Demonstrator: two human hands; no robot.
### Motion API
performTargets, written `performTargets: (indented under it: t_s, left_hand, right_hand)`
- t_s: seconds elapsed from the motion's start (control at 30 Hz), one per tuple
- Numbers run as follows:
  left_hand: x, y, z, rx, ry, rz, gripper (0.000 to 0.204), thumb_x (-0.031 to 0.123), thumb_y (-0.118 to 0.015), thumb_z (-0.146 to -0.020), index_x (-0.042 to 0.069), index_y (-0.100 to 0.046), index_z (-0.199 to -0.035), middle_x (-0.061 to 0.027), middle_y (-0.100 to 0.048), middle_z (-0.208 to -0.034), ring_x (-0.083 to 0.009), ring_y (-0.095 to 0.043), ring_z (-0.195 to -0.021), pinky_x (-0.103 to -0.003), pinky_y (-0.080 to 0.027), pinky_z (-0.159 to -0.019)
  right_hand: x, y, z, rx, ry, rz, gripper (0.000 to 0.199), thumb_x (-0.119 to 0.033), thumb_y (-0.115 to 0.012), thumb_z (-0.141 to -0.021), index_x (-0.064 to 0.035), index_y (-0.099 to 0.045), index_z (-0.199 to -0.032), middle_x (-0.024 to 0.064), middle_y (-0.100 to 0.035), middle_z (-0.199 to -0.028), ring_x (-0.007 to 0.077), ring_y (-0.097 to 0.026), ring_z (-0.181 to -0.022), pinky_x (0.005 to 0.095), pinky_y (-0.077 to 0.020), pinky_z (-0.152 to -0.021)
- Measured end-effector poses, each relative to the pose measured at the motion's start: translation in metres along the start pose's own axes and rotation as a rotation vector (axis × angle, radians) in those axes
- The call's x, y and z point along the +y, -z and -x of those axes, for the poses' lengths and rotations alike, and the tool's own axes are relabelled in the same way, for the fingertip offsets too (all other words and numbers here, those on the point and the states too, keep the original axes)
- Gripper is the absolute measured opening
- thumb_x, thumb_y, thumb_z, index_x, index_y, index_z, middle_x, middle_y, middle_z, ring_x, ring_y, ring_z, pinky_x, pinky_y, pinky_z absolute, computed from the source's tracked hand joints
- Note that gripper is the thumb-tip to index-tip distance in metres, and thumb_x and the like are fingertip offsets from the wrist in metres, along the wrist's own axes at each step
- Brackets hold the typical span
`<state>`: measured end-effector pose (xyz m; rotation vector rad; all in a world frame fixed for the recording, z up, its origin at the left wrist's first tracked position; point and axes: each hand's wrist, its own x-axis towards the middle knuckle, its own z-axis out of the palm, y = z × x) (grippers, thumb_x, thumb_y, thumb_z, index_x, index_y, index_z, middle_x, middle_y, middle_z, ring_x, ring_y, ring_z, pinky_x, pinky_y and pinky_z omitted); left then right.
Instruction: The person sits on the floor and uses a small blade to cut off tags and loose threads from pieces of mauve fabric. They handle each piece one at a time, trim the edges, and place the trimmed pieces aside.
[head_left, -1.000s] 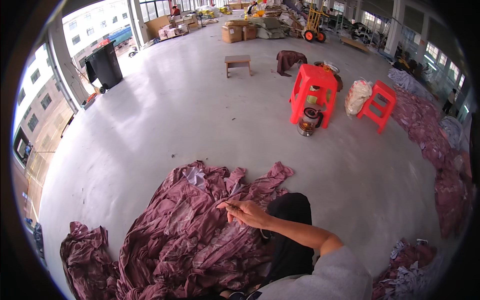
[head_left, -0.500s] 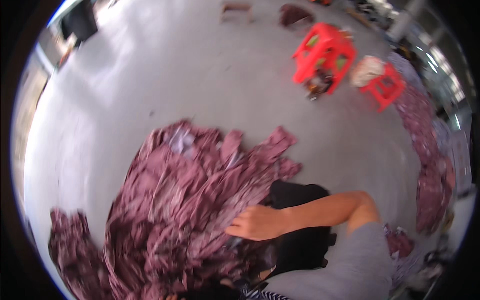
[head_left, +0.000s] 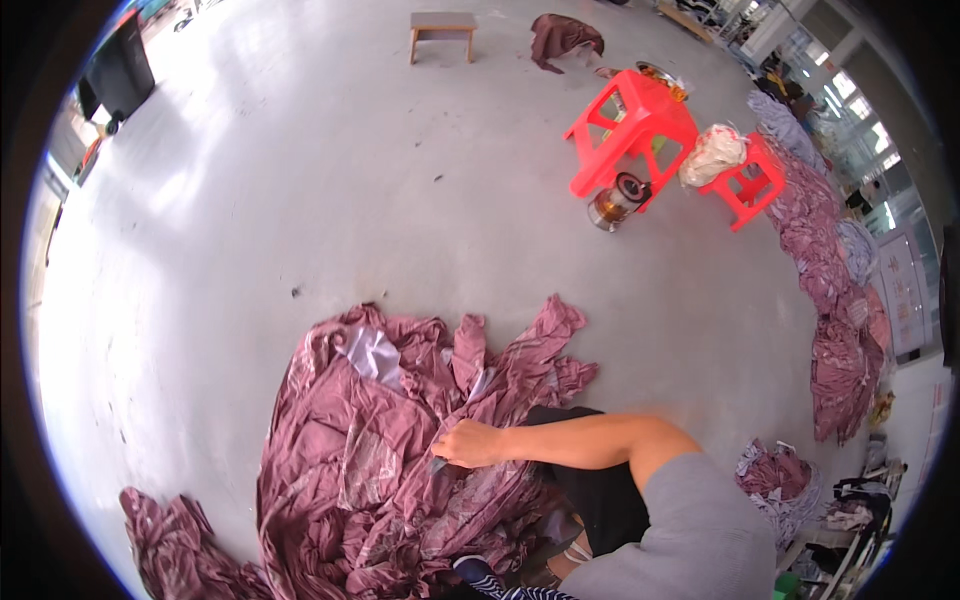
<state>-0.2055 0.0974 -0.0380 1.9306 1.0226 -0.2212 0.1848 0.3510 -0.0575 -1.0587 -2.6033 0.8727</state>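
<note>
My right hand [head_left: 468,443] reaches in from the right over a big heap of mauve printed cloth [head_left: 340,430] on the floor. Its fingers are curled closed against the cloth. A small dark grey bit shows under the fingertips, too little to tell what it is. On the heap's far side lies a pale lilac piece of cloth [head_left: 374,356]. My left hand is out of sight; a navy striped piece of clothing [head_left: 490,578] shows at the lower edge.
A smaller mauve cloth pile [head_left: 180,545] lies at lower left. Farther off stand a red plastic stool [head_left: 650,110], a glass-and-metal jug [head_left: 617,203], a second red stool [head_left: 750,185] bearing a bag [head_left: 715,155], and a low wooden bench [head_left: 442,30]. Cloth heaps [head_left: 815,235] line the right side.
My right hand has shifted slightly left and up in the picture, still over the mauve cloth. The whole view has shifted and sharpened. Fingertips at the lower edge no longer show.
</note>
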Motion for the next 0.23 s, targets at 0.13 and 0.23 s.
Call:
performTargets:
  t_s: [0.13,0.23]
  left_hand:
    - [0.048,0.041,-0.030,-0.050,0.228,0.123,0.022,0.026,-0.057,-0.080,0.010,-0.061,-0.094,-0.0090,-0.058,-0.101,-0.0310,-0.054,-0.099,-0.049,-0.046,-0.077]
    - [0.078,0.054,-0.062,-0.264,0.393,0.145,0.031,0.031,-0.058,-0.079,0.012,-0.059,-0.103,-0.0105,-0.053,-0.113,-0.0330,-0.050,-0.107,-0.051,-0.046,-0.077]
  right_hand:
    - [-0.005,-0.016,0.030,0.073,-0.165,-0.072,0.022,-0.021,-0.060,-0.080,-0.0027,-0.050,-0.088,0.0137,-0.058,-0.076,0.0313,-0.060,-0.066,0.0405,-0.0482,-0.056]
    - [-0.039,-0.001,0.089,0.022,-0.242,-0.172,0.021,-0.022,-0.058,-0.082,-0.0048,-0.052,-0.092,0.0145,-0.059,-0.078,0.0334,-0.060,-0.070,0.0423,-0.0486,-0.060]
